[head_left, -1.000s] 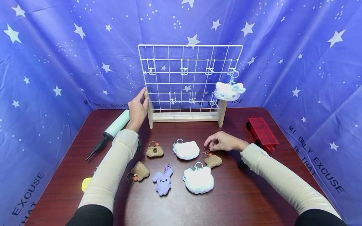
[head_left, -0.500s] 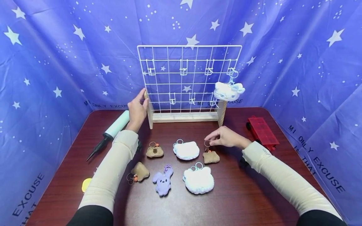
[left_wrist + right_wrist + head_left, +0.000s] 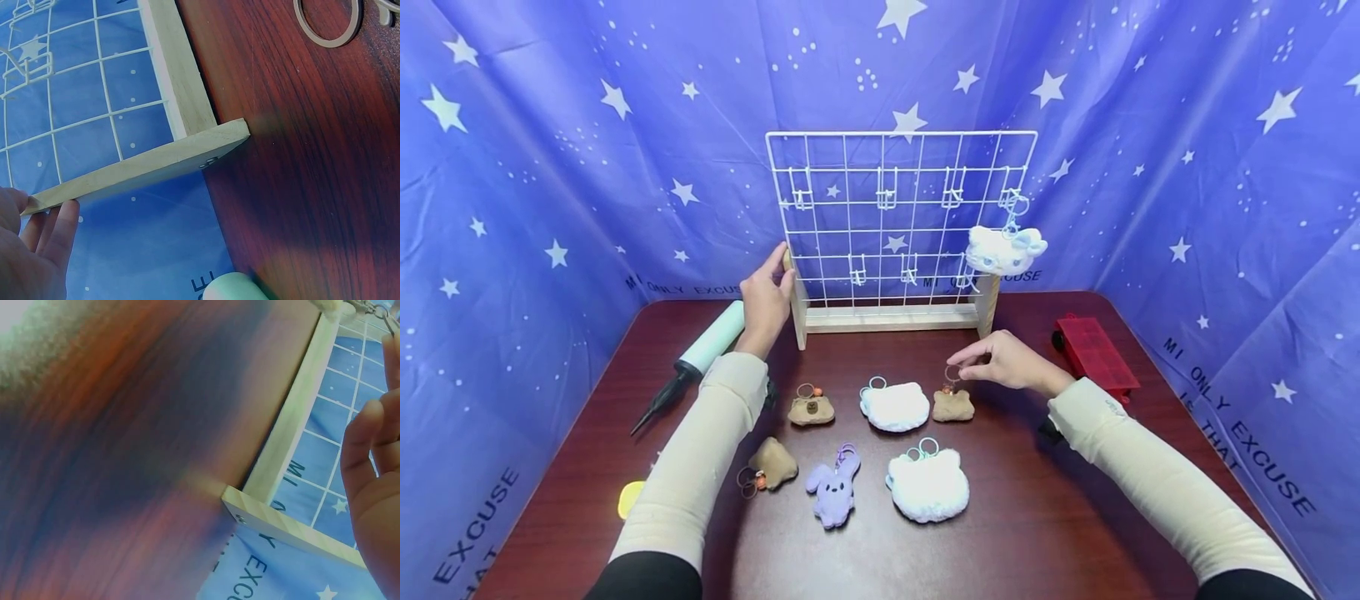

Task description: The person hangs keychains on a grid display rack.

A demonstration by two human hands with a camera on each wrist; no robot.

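My right hand [image 3: 1006, 362] pinches the metal ring of a brown plush keychain [image 3: 953, 406], which hangs below the fingertips with its orange bead at the top. In the right wrist view the right hand [image 3: 378, 481] is at the edge, and only a bit of the plush and its chain show. My left hand [image 3: 765, 302] holds the left wooden upright [image 3: 150, 159] of a white wire grid rack [image 3: 895, 230], thumb on one side and fingers on the other. A white cat plush keychain [image 3: 1000, 250] with a bow hangs from the rack's upper right hook.
On the table lie two brown plush keychains [image 3: 811, 410] [image 3: 773, 463], a purple bunny keychain [image 3: 832, 495] and two white plush keychains [image 3: 895, 407] [image 3: 928, 486]. A mint hand pump [image 3: 711, 343] is left, with a yellow item [image 3: 629, 498] nearer; a red toy cart [image 3: 1096, 354] is right.
My right hand has raised the brown plush keychain by its ring, swinging it upright and toward the rack. My left hand keeps its hold on the upright. The head view has tilted slightly.
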